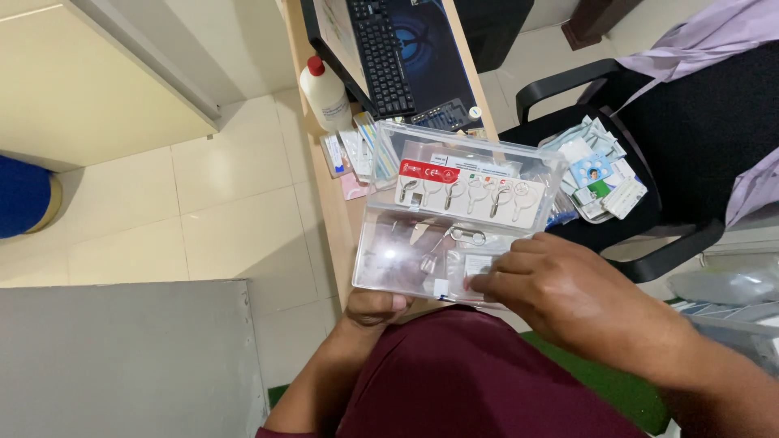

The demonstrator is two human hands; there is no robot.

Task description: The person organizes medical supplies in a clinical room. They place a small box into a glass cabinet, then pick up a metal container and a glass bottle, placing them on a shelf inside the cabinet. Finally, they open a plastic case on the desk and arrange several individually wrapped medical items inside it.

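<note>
Clearly the clear plastic box [454, 219] is in hand: it sits open above the person's lap, at the near edge of the desk [329, 207]. It looks light, stiff and smooth, so probably slippery, and best gripped by its walls or from beneath. Inside lie a card of small metal hooks [469, 193] and several flat packets [475, 266], thin and easy to pinch. The left hand [375, 307] is clamped on the box's lower edge from below. The right hand [560, 288] reaches in, fingertips [485, 281] pressed together on a packet. Beyond, on the desk, stand a white bottle [324, 96], a keyboard [380, 57] and loose packets. A black chair [649, 162] to the right carries more packets.
</note>
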